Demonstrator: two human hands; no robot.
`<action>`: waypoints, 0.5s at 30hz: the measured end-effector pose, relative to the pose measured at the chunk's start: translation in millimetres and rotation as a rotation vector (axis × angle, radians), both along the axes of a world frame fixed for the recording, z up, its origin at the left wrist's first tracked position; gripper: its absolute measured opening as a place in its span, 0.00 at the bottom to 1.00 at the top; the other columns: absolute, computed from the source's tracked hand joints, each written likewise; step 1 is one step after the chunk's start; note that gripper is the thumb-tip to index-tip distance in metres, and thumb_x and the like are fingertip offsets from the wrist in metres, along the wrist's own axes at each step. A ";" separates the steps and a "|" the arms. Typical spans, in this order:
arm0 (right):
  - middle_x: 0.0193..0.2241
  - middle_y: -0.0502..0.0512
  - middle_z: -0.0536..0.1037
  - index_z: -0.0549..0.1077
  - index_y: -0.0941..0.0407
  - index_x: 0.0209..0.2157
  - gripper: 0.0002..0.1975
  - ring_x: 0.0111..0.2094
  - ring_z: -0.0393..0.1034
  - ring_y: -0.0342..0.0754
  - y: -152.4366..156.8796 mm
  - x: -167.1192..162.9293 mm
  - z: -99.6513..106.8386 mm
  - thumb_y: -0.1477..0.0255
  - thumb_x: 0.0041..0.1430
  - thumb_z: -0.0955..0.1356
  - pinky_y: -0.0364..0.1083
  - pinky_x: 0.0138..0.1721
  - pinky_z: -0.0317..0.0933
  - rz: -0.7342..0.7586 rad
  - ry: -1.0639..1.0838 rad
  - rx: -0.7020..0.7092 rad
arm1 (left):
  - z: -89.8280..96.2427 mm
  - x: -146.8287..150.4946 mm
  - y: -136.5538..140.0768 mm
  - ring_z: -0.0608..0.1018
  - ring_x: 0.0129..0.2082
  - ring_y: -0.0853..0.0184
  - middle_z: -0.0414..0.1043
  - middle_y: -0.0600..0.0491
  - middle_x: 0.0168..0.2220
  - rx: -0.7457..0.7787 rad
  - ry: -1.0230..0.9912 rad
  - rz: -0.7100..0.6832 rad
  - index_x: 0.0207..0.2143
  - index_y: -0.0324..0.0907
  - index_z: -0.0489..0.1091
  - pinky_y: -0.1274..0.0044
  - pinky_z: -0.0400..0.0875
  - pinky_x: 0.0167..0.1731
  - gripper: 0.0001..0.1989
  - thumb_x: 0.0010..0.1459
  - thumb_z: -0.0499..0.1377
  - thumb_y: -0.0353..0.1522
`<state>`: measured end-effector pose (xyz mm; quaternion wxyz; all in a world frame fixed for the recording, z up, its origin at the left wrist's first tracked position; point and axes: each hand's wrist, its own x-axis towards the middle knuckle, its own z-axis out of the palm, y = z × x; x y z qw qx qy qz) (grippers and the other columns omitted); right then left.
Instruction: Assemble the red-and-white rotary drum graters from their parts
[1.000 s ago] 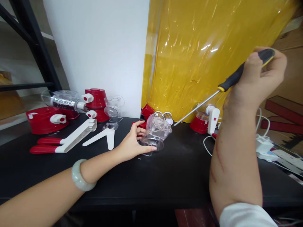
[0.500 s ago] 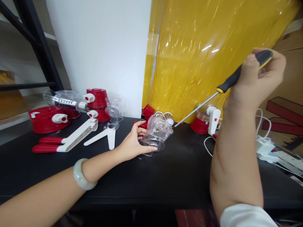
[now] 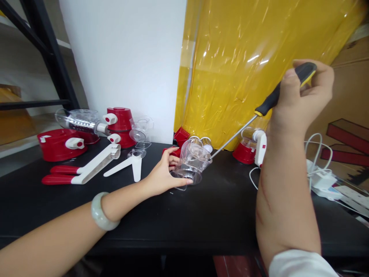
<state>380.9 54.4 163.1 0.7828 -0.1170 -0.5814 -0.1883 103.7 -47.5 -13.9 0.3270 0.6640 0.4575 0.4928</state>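
Note:
A clear plastic housing (image 3: 192, 159) lies tilted on the black table, and my left hand (image 3: 163, 173) grips its left side with thumb and fingers wrapped round it. High on the right, my right hand (image 3: 305, 90) is closed on the black and yellow handle of a long screwdriver (image 3: 240, 130). The screwdriver slants down to the left, its tip at the right edge of the housing. Whether the tip sits on a screw is too small to tell. Just behind the housing are a red plastic part (image 3: 181, 135) and metal drums (image 3: 206, 144).
Red bases (image 3: 59, 146) with white knobs stand at the left. White crank handles with red grips (image 3: 62, 179) and a white two-armed part (image 3: 136, 168) lie nearer. A red base (image 3: 243, 152) stands behind my right forearm. White cables and a power strip (image 3: 353, 196) are at the right.
My right hand and the screwdriver handle have shifted left, while the tip stays at the housing. My left hand keeps its hold. The whole view has shifted slightly.

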 end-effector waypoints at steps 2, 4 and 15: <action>0.39 0.52 0.74 0.72 0.55 0.40 0.17 0.46 0.72 0.52 0.6 -0.5 0.3 0.56 0.57 0.68 0.56 0.43 0.64 0.014 -0.010 0.016 | -0.4 -0.2 0.3 0.74 0.50 0.57 0.68 0.50 0.44 -0.003 -0.003 -0.001 0.59 0.45 0.49 0.57 0.65 0.55 0.51 0.36 0.74 0.38; 0.38 0.51 0.74 0.72 0.55 0.40 0.18 0.45 0.73 0.51 1.4 -0.5 0.8 0.55 0.56 0.68 0.55 0.43 0.64 0.028 -0.021 0.031 | -0.5 -0.2 0.4 0.74 0.50 0.58 0.68 0.50 0.44 -0.003 0.000 0.003 0.59 0.45 0.49 0.57 0.65 0.55 0.52 0.36 0.74 0.38; 0.38 0.53 0.71 0.70 0.55 0.39 0.17 0.47 0.71 0.54 -6.4 -0.4 1.0 0.56 0.56 0.68 0.52 0.38 0.65 0.048 -0.067 -0.023 | 0.9 0.7 -2.7 0.74 0.52 0.57 0.70 0.49 0.45 0.069 0.039 0.045 0.59 0.45 0.51 0.57 0.65 0.57 0.50 0.35 0.74 0.38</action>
